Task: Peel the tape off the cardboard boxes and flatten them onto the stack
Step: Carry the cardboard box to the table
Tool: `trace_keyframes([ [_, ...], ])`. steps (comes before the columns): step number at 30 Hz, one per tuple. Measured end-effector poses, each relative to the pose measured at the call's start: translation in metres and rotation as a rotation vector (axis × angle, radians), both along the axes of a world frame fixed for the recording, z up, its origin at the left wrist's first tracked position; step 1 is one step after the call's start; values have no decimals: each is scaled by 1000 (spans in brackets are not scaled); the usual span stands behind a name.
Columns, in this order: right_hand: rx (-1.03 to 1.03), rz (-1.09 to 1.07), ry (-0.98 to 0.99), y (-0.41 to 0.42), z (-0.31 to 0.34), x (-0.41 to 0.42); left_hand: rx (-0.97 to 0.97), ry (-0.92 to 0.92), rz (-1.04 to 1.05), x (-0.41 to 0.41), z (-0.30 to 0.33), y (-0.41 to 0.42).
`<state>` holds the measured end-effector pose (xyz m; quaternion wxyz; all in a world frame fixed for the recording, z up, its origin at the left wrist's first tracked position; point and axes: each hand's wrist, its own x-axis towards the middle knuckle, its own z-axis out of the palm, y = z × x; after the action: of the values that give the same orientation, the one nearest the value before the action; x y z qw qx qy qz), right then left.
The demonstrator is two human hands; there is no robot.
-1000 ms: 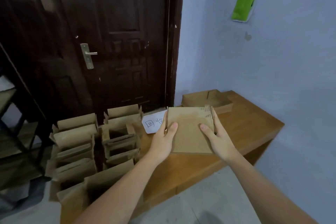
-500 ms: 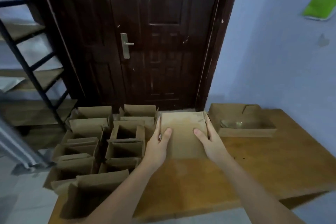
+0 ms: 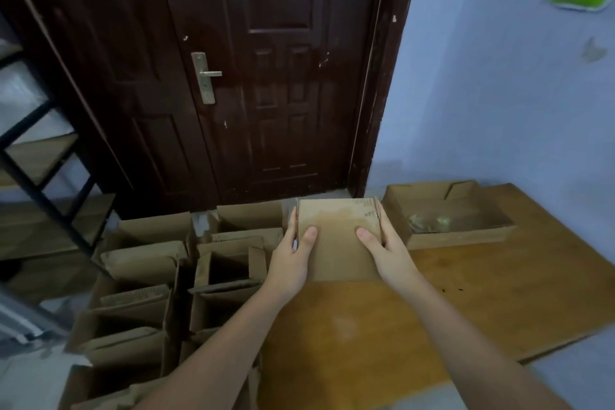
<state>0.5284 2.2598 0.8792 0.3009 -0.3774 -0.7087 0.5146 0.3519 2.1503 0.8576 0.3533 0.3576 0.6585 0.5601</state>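
Seen from the head view: a cardboard box (image 3: pixel 336 240) held upright at the far edge of the desk (image 3: pixel 466 293), gripped between left hand (image 3: pixel 291 261) and right hand (image 3: pixel 387 255), probably to steady it for finding the tape or pressing it flat. Both hands curled round its side edges, thumbs laid on the near face, fingers hidden behind. More boxes (image 3: pixel 146 263) crowded off the left edge, an open tray (image 3: pixel 466 236) at the far right corner, perhaps the stack.

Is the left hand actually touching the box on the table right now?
Touching. The head view shows the left hand gripping the cardboard box by its left side, thumb on top; the right hand holds the opposite side.
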Motion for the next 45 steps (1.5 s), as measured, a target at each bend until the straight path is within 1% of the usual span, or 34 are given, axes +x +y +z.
trace_keyframes([
  [5,-8,4,-4,3,-4,-10,-7,7,3,-9,-1,2],
  [12,7,-16,21,8,1,0,6,39,-37,-4,5,15],
  [18,27,-14,-21,25,4,13,28,6,-9,10,2,30],
  [24,35,47,-12,60,-17,10,33,-49,81,16,-15,51],
  [29,-1,123,43,103,-60,14,38,-83,193,32,-51,81],
  [31,-46,169,65,122,-83,18,32,-105,242,43,-72,93],
  [34,-34,230,95,147,-125,23,53,-128,306,59,-110,107],
  [37,48,284,114,167,-172,29,111,-61,338,75,-154,122],
  [40,181,336,157,176,-214,40,206,85,318,95,-198,126],
  [43,310,385,193,172,-243,55,320,182,310,111,-234,115],
  [45,359,399,167,166,-254,70,350,233,298,124,-249,102],
])
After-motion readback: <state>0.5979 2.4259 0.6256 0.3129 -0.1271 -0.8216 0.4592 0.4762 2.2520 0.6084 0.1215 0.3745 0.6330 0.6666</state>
